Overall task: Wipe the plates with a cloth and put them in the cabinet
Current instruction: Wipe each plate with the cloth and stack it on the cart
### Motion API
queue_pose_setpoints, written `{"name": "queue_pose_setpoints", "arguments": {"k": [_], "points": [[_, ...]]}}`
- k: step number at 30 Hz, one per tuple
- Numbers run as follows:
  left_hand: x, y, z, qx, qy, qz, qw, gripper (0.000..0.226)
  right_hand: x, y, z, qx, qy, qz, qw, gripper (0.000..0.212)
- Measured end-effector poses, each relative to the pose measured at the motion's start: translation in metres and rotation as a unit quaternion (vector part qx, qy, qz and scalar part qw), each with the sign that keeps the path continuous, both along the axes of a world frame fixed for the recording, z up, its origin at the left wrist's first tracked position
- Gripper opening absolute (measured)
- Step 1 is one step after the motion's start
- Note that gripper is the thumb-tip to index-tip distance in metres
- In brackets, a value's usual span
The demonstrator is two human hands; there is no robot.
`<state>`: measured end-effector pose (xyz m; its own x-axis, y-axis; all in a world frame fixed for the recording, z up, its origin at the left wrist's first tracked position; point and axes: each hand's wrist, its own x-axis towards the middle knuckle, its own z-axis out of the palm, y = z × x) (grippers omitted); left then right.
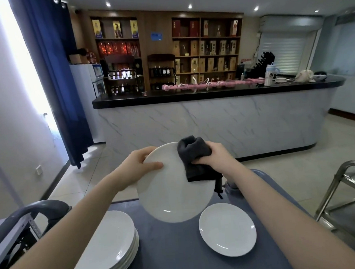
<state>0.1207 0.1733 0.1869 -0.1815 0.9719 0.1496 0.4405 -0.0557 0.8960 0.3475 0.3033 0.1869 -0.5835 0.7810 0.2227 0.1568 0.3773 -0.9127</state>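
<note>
A white plate (172, 193) is tilted up in front of me above a blue-grey cart top (175, 248). My left hand (141, 163) grips its upper left rim, thumb on the face. My right hand (217, 154) holds a bunched dark grey cloth (194, 158) against the plate's upper right edge. A stack of several white plates (108, 248) sits at the cart's left. A single white plate (227, 229) lies on the cart to the right.
A grey cart handle (31, 212) curves at the left. A stainless steel trolley (346, 198) stands at the right. Ahead is a marble-fronted bar counter (213, 121) with bottle shelves behind. Blue curtain (52, 79) hangs left. Tiled floor lies between.
</note>
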Motion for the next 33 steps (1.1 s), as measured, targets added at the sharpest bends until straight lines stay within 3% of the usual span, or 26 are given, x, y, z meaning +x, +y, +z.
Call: {"name": "queue_pose_setpoints", "arguments": {"k": [4, 8, 11, 14, 19, 23, 25, 27, 30, 33], "points": [[0.006, -0.005, -0.019, 0.086, -0.093, 0.122, 0.984, 0.019, 0.0, -0.001, -0.025, -0.113, 0.127, -0.096, 0.981, 0.025], [0.029, -0.015, -0.052, 0.102, -0.197, 0.129, 0.967, 0.035, -0.007, -0.013, -0.057, -0.314, 0.277, -0.172, 0.892, 0.028], [0.044, -0.015, -0.066, 0.103, -0.261, 0.123, 0.952, 0.042, -0.01, -0.022, -0.075, -0.37, 0.31, -0.168, 0.86, 0.027], [0.036, -0.018, -0.061, 0.085, -0.257, 0.108, 0.957, 0.044, -0.001, -0.02, -0.079, -0.332, 0.252, -0.152, 0.896, 0.037], [0.01, -0.026, -0.025, 0.047, -0.105, 0.068, 0.991, 0.047, 0.017, -0.011, -0.052, -0.163, 0.1, -0.11, 0.975, 0.03], [0.003, -0.028, 0.005, 0.002, 0.022, 0.029, 0.999, 0.049, 0.01, -0.007, -0.011, -0.031, 0.054, -0.057, 0.996, 0.036], [0.007, -0.027, 0.011, -0.018, 0.095, 0.012, 0.995, 0.047, -0.002, -0.009, 0.01, 0.057, -0.013, -0.014, 0.998, 0.036], [0.01, -0.025, 0.007, -0.013, 0.12, 0.014, 0.993, 0.041, -0.016, -0.013, 0.022, 0.112, -0.047, 0.018, 0.993, 0.034], [0.009, -0.027, -0.004, 0.032, 0.072, 0.063, 0.995, 0.027, -0.024, -0.013, 0.022, 0.103, -0.023, 0.014, 0.994, 0.034], [0.004, -0.029, -0.012, 0.052, 0.037, 0.105, 0.992, 0.021, -0.023, -0.013, 0.002, 0.001, 0.035, 0.013, 0.999, 0.031]]}}
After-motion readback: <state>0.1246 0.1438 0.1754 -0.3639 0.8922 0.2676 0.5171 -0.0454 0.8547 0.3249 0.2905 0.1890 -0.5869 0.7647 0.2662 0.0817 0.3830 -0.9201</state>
